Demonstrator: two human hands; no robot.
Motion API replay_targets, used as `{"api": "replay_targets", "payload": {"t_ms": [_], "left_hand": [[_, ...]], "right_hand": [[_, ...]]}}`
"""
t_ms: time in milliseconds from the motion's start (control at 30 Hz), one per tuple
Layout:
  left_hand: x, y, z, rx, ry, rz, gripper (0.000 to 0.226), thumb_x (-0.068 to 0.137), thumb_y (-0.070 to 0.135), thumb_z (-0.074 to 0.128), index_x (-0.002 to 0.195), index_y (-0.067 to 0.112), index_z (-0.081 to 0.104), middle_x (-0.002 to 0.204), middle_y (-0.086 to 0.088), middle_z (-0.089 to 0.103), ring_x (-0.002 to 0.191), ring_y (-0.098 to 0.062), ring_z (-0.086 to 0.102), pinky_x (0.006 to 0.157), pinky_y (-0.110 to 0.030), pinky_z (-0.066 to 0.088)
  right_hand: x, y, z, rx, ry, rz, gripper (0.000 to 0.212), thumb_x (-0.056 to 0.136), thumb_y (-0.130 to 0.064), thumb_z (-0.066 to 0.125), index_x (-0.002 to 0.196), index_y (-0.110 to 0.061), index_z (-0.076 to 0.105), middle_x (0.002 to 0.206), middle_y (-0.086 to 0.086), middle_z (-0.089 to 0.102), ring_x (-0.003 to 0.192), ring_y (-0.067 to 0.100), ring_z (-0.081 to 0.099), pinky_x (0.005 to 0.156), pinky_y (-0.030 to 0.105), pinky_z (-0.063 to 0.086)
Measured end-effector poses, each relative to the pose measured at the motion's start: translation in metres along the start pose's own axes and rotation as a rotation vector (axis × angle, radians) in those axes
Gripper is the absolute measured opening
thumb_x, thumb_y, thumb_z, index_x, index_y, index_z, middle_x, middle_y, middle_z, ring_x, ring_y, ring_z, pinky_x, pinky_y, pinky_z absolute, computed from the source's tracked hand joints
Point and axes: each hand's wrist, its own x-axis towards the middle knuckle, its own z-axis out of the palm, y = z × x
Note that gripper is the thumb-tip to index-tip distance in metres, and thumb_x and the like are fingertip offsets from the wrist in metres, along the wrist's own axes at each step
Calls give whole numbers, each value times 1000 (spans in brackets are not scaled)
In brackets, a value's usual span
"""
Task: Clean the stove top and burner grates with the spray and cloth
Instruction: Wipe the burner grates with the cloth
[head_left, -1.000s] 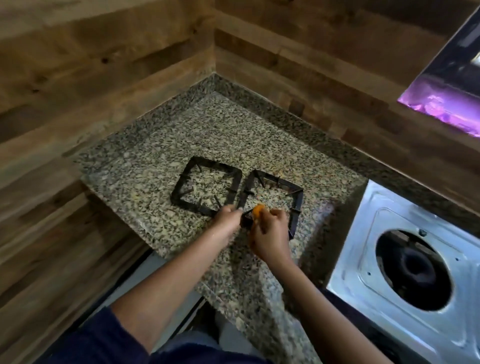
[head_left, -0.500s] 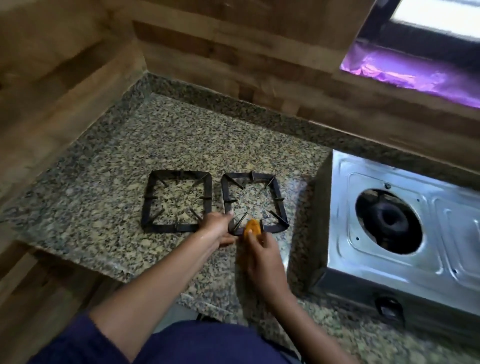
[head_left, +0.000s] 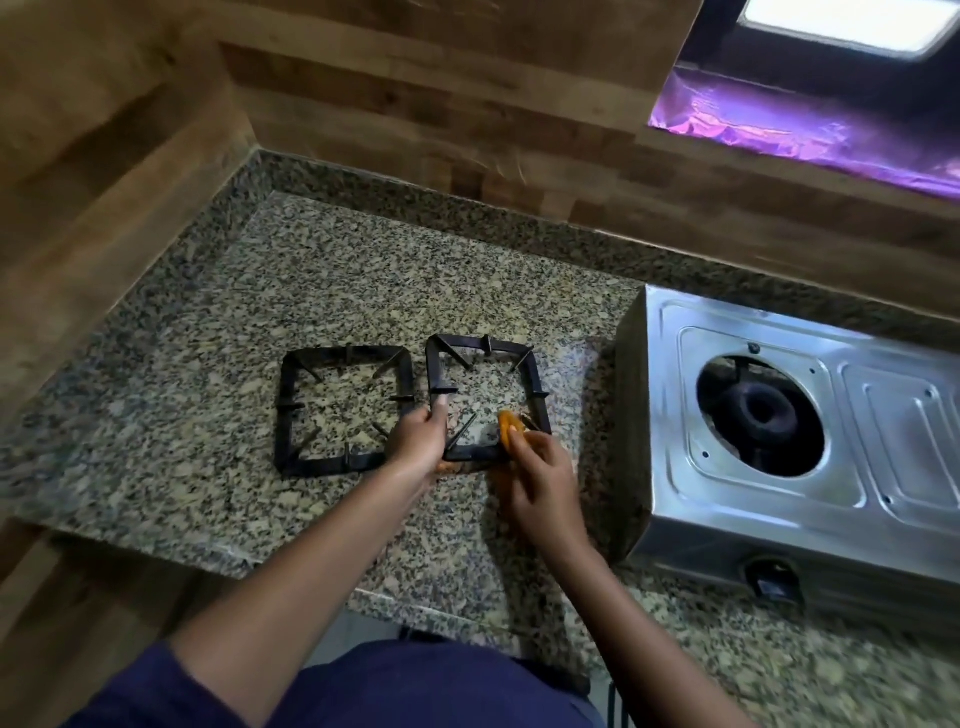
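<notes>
My left hand (head_left: 420, 441) grips the near-left corner of the right grate (head_left: 536, 387), fingers curled over its bar. My right hand (head_left: 540, 483) pinches an orange cloth (head_left: 510, 428) against that grate's near rail, at its 5 o'clock. The grate lies on the granite bench (head_left: 182, 374). The left grate (head_left: 332, 463) sits just beside it at 9 o'clock, and the steel stove (head_left: 670, 395) stands at 3 o'clock.

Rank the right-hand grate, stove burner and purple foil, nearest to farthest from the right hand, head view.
1. Right-hand grate, under the right hand and its orange cloth.
2. Stove burner, to its right.
3. Purple foil, far back by the window.
</notes>
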Motion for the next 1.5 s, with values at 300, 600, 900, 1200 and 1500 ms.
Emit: {"api": "replay_targets", "payload": {"t_ms": [300, 600, 900, 1200, 1500], "left_hand": [[4, 0, -27, 458, 232, 114, 54, 100, 58, 21, 87, 19, 56, 65, 3, 48, 52, -15, 42, 49, -26, 27], [8, 1, -15, 197, 210, 20, 37, 104, 41, 30, 94, 11, 51, 87, -3, 59, 68, -16, 52, 59, -30, 39], [23, 12, -33, 295, 295, 94, 34, 104, 40, 29, 91, 16, 51, 72, -3, 54, 60, -20, 52, 50, -27, 32], [23, -12, -42, 529, 344, 271, 38, 104, 32, 36, 73, 15, 50, 60, 0, 49, 50, -16, 42, 44, -27, 24], [27, -19, -44, 540, 334, 386, 33, 103, 30, 38, 76, 16, 52, 56, 3, 46, 43, -12, 34, 40, -21, 22]], "right_hand": [[-11, 1, -19, 151, 249, 115, 33, 85, 1, 65, 117, -10, 69, 105, -4, 52, 95, 1, 54, 80, 1, 38], [31, 10, -11, -94, -93, 128, 36, 95, -21, 56, 130, -17, 62, 107, -5, 50, 92, 12, 50, 80, 23, 44], [57, -6, -32, 243, 326, 457, 27, 93, -21, 60, 117, -14, 70, 106, 4, 57, 89, 15, 57, 79, 19, 39], [53, -24, -7, 95, 213, 467, 19, 100, -18, 51, 114, -18, 64, 103, -2, 54, 69, -6, 49, 68, 4, 34], [26, -6, -28, -278, -222, 252, 13, 85, -19, 69, 94, -17, 77, 90, -2, 64, 82, 18, 64, 73, 26, 52]]}}
